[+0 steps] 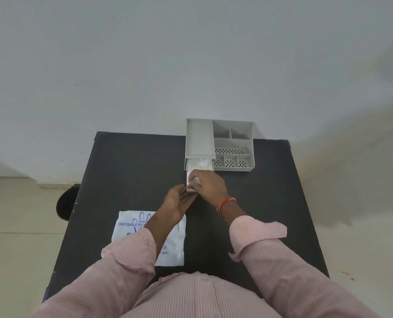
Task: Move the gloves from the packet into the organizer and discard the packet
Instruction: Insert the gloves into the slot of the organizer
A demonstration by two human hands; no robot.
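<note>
A grey organizer (233, 143) stands at the far edge of the black table (131, 171). Its white drawer (192, 167) is pulled out toward me, with pale folded gloves (203, 162) lying inside. My right hand (208, 183) rests over the drawer's front end, fingers curled on a white bit of glove or the drawer front. My left hand (179, 200) is flat and open, its fingertips at the drawer's front left corner. The white glove packet (131, 226), printed in blue, lies flat on the table near me, partly under my left forearm.
The organizer's right half has several open compartments, some with perforated floors. A dark round object (65, 203) sits on the floor left of the table. A plain wall rises just behind the table.
</note>
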